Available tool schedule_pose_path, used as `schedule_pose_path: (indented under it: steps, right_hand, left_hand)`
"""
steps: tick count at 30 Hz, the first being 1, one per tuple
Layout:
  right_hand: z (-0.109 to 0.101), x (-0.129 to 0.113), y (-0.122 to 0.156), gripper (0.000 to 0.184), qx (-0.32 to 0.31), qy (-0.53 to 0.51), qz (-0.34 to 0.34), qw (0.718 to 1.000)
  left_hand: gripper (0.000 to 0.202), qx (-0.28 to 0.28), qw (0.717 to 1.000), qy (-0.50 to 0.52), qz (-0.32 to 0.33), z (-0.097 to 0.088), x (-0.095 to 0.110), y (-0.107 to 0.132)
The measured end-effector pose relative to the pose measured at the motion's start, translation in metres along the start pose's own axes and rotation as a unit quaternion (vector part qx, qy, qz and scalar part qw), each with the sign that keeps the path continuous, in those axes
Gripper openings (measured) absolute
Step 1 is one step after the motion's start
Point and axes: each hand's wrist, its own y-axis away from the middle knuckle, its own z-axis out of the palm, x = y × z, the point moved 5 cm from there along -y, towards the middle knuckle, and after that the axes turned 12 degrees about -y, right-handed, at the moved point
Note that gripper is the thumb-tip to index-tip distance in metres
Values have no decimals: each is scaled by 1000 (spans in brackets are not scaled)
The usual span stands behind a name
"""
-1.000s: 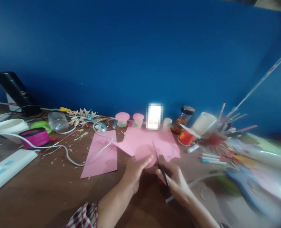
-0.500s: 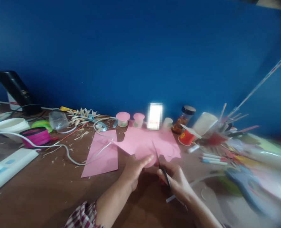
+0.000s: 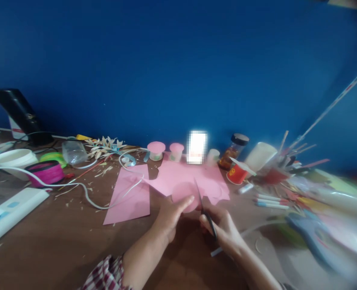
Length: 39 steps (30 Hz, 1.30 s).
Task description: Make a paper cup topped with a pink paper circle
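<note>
My left hand (image 3: 170, 216) pinches a round piece of pink paper (image 3: 182, 194), thumb on top, just above the brown table (image 3: 51, 241). My right hand (image 3: 223, 229) is closed round the dark handles of a pair of scissors (image 3: 203, 207). The blades point up and away, right at the pink circle's right edge. Behind both hands lies a larger pink sheet (image 3: 196, 179) with curved cut-outs. A second pink sheet (image 3: 130, 195) lies flat to the left.
Two pink-lidded pots (image 3: 155, 150) and a dark-lidded jar (image 3: 234, 151) stand against the blue wall. A red cup (image 3: 236, 174), pens (image 3: 270, 201) and blurred craft clutter fill the right. A white cable (image 3: 84, 189), magenta spool (image 3: 44, 172), white bowl (image 3: 11, 158) and dried flowers (image 3: 104, 146) lie left.
Almost nothing differs. My right hand with the scissors has shifted slightly right and down; the left hand keeps its hold on the pink circle.
</note>
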Motion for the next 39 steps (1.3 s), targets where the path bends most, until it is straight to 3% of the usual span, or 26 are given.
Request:
schedule_pose_path:
  steps: [32, 39]
  right_hand:
    - [0, -1, 0, 59, -3, 0, 10, 1000]
    - [-1, 4, 0, 51, -18, -1, 3, 1000]
  left_hand:
    - [32, -32, 999, -11, 2, 0, -4, -5]
    - [33, -42, 999, -8, 17, 1, -2, -1]
